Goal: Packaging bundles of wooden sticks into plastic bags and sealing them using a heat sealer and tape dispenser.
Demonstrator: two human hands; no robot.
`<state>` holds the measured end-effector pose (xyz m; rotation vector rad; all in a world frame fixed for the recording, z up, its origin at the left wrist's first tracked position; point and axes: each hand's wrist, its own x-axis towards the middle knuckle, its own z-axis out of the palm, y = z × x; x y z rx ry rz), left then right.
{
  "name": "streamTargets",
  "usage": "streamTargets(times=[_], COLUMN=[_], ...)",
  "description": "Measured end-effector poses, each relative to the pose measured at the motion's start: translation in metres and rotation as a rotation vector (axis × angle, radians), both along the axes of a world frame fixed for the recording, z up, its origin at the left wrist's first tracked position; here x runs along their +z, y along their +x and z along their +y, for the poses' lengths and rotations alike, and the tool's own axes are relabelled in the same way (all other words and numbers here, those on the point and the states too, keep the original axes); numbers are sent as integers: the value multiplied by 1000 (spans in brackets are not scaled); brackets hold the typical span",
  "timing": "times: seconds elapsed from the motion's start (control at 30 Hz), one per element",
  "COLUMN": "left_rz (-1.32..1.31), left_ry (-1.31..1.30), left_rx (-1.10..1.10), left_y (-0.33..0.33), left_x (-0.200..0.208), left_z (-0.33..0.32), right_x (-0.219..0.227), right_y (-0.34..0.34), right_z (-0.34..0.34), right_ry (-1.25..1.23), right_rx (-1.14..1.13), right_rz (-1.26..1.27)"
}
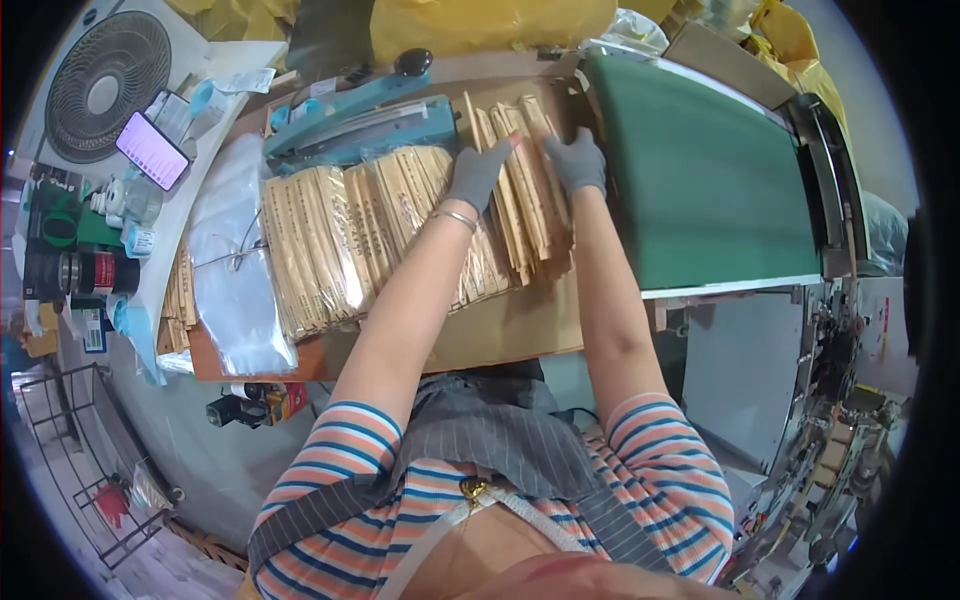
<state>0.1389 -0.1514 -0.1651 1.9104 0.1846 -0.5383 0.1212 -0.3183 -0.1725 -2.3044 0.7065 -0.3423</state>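
Observation:
Both my hands wear grey gloves with bare fingertips. A row of slim brown paper packets (522,205) stands on edge between them, leaning a little. My left hand (478,175) grips the row from its left side, thumb over the top edges. From the right, my right hand (578,165) presses against the same row, its fingers partly hidden at the far end. Left of my left hand, more brown packets with dark print, wrapped in clear plastic (345,230), stand in a tight line. My left forearm covers part of them.
A blue bag sealer (360,130) with a black knob lies behind the packets. Clear plastic bags (235,270) are stacked at the left. To the right is a green conveyor belt (700,180). A fan (108,88), lit phone (152,150) and tape rolls occupy the left shelf.

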Motion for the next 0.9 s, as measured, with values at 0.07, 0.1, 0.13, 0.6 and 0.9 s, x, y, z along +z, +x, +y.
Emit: streamTargets(times=[0.07,0.1,0.13,0.6,0.9], left_rz=[-8,-28,-39,-354,-24], left_ry=[-50,-160,-270,-826,-645], left_rx=[57,124,180,-444,-573], left_y=[1,1,-4,-123,-195], left_x=[-21,-31,-37,76,99], left_z=[-2,-9,-15,6,81], right_x=[19,12,-4,102,141], right_y=[-3,1,2,-160,-207], right_z=[10,13,12,5,84], right_ry=[182,196,211,967,766], right_rx=[51,171,280,753,733], right_rz=[178,160,150,-624,-608])
